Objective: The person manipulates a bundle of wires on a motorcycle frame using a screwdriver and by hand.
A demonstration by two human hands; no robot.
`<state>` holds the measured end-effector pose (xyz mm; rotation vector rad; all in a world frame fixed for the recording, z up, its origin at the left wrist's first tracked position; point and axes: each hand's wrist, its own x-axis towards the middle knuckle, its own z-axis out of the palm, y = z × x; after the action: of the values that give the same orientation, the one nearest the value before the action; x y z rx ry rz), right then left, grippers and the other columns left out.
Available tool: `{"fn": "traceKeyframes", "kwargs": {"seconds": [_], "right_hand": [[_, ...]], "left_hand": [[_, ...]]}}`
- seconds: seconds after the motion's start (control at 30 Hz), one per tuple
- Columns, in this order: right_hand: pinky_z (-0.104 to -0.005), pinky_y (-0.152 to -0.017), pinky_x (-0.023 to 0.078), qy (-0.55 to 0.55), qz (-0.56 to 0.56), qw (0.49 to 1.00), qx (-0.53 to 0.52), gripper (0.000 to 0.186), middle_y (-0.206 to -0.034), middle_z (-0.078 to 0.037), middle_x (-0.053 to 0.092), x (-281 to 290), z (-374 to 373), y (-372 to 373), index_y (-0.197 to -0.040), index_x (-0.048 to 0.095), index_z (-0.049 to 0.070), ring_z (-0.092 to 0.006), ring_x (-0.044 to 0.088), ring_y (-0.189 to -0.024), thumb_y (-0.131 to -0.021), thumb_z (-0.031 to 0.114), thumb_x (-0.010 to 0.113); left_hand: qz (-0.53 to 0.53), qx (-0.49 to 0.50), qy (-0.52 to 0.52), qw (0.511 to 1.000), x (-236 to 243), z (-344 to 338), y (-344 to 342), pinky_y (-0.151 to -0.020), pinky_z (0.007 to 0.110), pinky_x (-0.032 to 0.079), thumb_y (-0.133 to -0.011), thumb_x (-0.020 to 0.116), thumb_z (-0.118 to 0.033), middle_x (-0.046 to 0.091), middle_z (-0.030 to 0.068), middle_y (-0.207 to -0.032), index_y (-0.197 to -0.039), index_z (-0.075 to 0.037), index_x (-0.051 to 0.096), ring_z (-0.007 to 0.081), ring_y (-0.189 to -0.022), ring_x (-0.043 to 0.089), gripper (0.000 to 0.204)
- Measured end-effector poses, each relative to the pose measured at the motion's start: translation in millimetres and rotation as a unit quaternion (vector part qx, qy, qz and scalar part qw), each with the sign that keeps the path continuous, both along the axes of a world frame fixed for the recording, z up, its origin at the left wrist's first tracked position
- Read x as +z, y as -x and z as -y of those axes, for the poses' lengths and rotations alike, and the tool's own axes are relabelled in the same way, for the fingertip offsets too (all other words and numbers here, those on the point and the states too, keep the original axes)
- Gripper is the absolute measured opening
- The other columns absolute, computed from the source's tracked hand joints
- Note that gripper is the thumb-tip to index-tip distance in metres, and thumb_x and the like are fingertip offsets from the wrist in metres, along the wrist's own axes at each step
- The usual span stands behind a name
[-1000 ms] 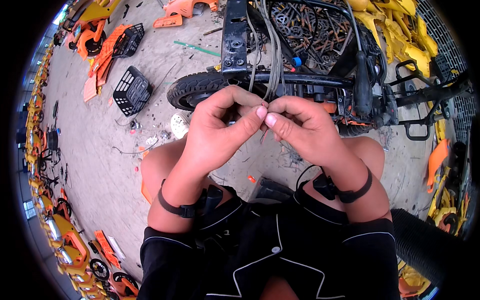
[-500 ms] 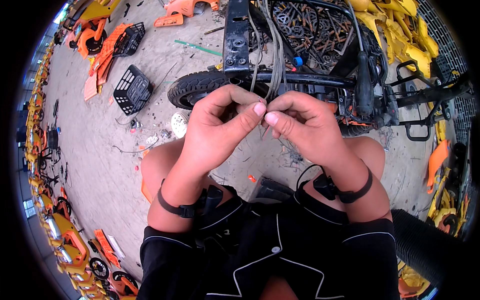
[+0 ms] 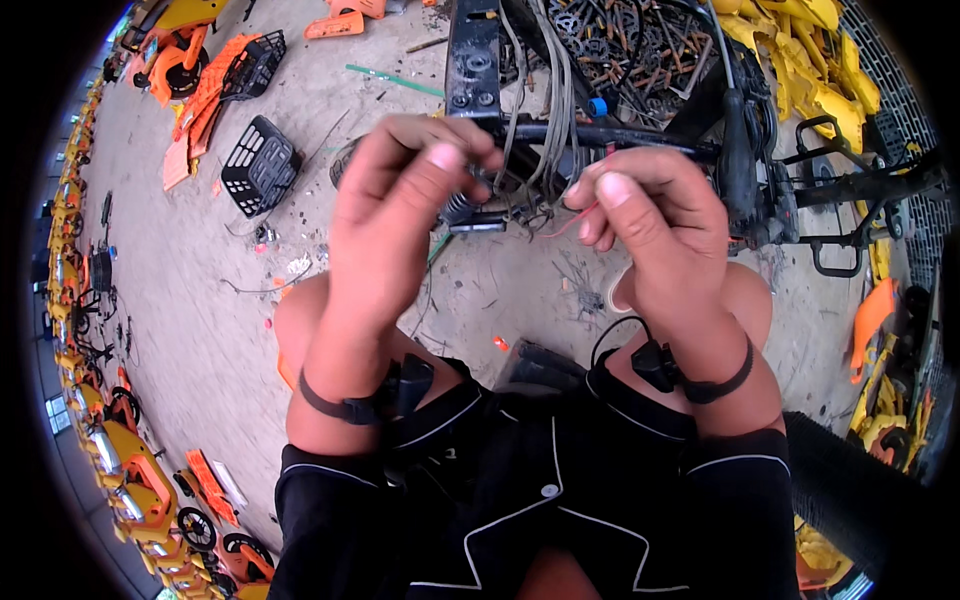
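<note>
My right hand (image 3: 655, 215) pinches a thin red wire (image 3: 572, 222) between thumb and forefinger, and its loose end trails toward the left. My left hand (image 3: 390, 225) is closed beside the hanging cables, thumb against curled fingers; its fingertips are slightly smeared, and what they hold, if anything, does not show. Between the two hands a bundle of grey cables (image 3: 558, 95) hangs down from a black metal vehicle frame (image 3: 474, 75). A coil spring (image 3: 458, 208) shows under the left fingers. The wheel behind my left hand is mostly hidden.
Rusty chainrings and rods (image 3: 620, 50) are heaped beyond the frame. A black basket (image 3: 262, 166) lies on the concrete floor at left, near orange panels (image 3: 205, 105). Yellow panels (image 3: 815, 80) are piled at far right. A green strip (image 3: 395, 80) lies behind.
My hands have moved apart from their meeting point at the cables, the left one leftward, the right one rightward. A red wire now shows in my right hand. The frame's lower parts look shifted.
</note>
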<state>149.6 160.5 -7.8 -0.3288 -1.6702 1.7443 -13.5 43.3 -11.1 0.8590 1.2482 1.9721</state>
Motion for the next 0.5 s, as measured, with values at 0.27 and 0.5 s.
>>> {"fn": "traceKeyframes", "kwargs": {"seconds": [0.27,0.5], "right_hand": [[-0.0183,-0.049,0.033,-0.051,-0.032,0.992,-0.108,0.014,-0.070,0.002,0.054,16,-11,-31,-0.104,0.059,0.001,-0.0025,0.042,-0.053,-0.097,0.013,0.058],[-0.0226,-0.040,0.027,-0.075,-0.157,0.976,-0.127,0.024,-0.051,0.002,0.033,33,-13,-47,-0.110,0.055,-0.003,-0.0064,0.027,-0.040,-0.102,0.015,0.041]], "left_hand": [[0.126,0.044,-0.033,0.991,17,18,51,-0.046,0.020,0.025,-0.101,0.048,-0.017,0.037,-0.0037,-0.068,-0.108,-0.004,0.051,0.0046,-0.052,0.029,0.015],[0.001,0.314,-0.135,0.940,19,43,78,-0.044,0.023,0.027,-0.099,0.054,-0.016,0.044,-0.0004,-0.069,-0.097,-0.007,0.050,0.0082,-0.053,0.036,0.009]]}}
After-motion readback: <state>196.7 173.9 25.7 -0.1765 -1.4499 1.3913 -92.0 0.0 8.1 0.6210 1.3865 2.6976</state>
